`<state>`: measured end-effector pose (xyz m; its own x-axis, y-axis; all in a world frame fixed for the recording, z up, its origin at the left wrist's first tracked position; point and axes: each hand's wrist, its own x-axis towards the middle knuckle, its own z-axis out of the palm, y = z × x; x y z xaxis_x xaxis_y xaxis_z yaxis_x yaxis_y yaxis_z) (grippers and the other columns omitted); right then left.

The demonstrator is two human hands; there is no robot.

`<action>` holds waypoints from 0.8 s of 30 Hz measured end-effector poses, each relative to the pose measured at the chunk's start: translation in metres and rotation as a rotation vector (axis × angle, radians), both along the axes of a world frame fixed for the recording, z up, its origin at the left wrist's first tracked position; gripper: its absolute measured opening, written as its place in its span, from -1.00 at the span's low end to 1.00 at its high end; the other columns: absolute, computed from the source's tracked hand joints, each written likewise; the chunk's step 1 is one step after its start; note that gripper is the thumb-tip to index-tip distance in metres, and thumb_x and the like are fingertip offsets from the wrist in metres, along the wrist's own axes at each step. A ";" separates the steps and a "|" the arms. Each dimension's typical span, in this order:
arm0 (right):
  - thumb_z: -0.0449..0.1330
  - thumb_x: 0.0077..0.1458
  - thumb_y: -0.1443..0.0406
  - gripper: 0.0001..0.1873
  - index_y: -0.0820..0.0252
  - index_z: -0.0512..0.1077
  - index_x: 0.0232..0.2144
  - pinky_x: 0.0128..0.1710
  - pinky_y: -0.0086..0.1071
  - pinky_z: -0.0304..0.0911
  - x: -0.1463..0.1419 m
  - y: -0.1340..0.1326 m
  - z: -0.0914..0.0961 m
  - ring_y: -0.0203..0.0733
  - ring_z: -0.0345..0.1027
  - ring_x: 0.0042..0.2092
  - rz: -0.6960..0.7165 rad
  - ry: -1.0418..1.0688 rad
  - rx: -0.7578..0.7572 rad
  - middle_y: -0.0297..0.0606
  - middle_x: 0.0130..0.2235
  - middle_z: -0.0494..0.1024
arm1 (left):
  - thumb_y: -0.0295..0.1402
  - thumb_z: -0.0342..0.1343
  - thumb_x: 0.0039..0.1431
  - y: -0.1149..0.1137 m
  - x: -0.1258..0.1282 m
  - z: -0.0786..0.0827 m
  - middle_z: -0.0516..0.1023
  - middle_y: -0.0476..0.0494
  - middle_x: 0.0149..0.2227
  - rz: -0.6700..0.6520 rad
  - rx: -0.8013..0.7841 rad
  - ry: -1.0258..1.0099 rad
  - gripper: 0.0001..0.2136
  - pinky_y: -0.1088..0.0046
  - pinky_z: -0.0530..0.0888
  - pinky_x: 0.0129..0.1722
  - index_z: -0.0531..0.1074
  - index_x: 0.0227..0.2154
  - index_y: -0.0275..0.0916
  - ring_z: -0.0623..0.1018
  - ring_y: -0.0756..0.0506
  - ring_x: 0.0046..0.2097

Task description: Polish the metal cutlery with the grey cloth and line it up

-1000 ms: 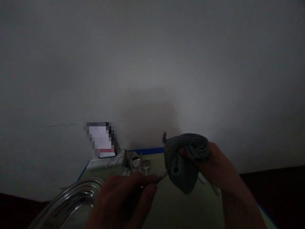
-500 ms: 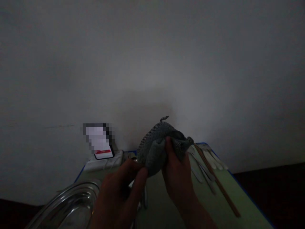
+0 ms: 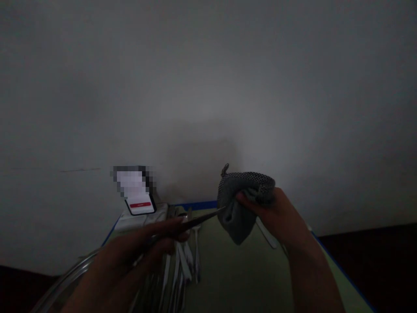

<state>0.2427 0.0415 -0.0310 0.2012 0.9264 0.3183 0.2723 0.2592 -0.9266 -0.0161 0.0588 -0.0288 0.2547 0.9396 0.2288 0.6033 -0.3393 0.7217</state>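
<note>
The scene is very dim. My right hand (image 3: 280, 215) is closed around a bunched grey cloth (image 3: 243, 202) with a checked edge, held above the green table (image 3: 241, 278). My left hand (image 3: 143, 248) pinches the handle of a thin metal utensil (image 3: 203, 218) whose tip points right and reaches the cloth. Several pieces of cutlery (image 3: 182, 256) lie on the table just under my left hand.
A phone (image 3: 138, 195) leans against the wall on a white block at the table's far left corner. The rim of a metal tray (image 3: 61, 284) shows at lower left. More cutlery (image 3: 267, 234) lies behind my right hand. The table has a blue edge.
My right hand has pulled the cloth back to the right off the utensil, whose tip now shows. My left hand has slid lower and left, uncovering the cutlery pile.
</note>
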 end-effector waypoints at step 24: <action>0.27 -0.16 0.21 -0.70 0.18 0.45 -0.30 -0.28 -0.27 0.31 0.002 0.000 -0.001 -0.12 0.43 -0.29 -0.116 -0.053 -0.048 -0.26 -0.30 0.57 | -0.15 -0.14 0.18 -0.011 0.030 0.001 0.55 0.01 -0.49 -0.226 -0.168 0.441 -0.68 0.53 0.37 -0.45 0.47 -0.45 -0.12 0.53 -0.03 -0.46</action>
<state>0.2450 0.0414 -0.0324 0.2917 0.9123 0.2875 0.3471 0.1791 -0.9206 0.0141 0.0482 -0.0275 0.4933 0.8647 -0.0949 0.7874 -0.3975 0.4712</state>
